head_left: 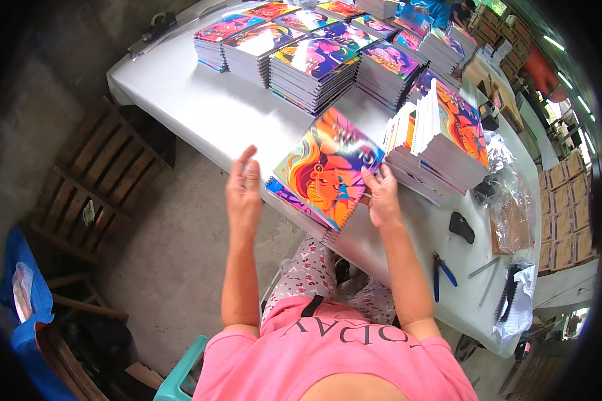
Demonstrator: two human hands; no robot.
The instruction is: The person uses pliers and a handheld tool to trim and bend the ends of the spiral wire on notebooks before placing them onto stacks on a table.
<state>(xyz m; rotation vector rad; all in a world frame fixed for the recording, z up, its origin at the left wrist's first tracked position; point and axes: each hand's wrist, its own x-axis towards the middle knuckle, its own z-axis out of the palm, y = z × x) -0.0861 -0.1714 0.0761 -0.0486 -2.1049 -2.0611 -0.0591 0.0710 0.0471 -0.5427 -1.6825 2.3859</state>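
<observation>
Now the bright notebook [328, 170] is pinched at its right edge by the right grip [382, 197], over the near edge of the bench [214, 113]. The left grip [244, 194] is seen unclenched just beside it.

Wall [33, 134]: L side, grey, rough, dim, some staining
Floor [174, 214]: bare concrete, lt grey, scuffed, darker nr wall
Bench [180, 107]: lg, wht smooth cover, runs fr nr ctr to far R, edge bent by lens, glare on top
Slatted wd unit [104, 157]: brn, L of bench, on floor by wall
Blue sheet [30, 281]: far L, draped, lower edge of view
Plastic seat [186, 366]: teal, lower ctr-L, part shown
Carton stack [565, 210]: brn, R, several rows high
Far cartons [495, 40]: brn, piled, bkgd top R
Tube lights [554, 43]: wht, lit, in a line, upper R
</observation>
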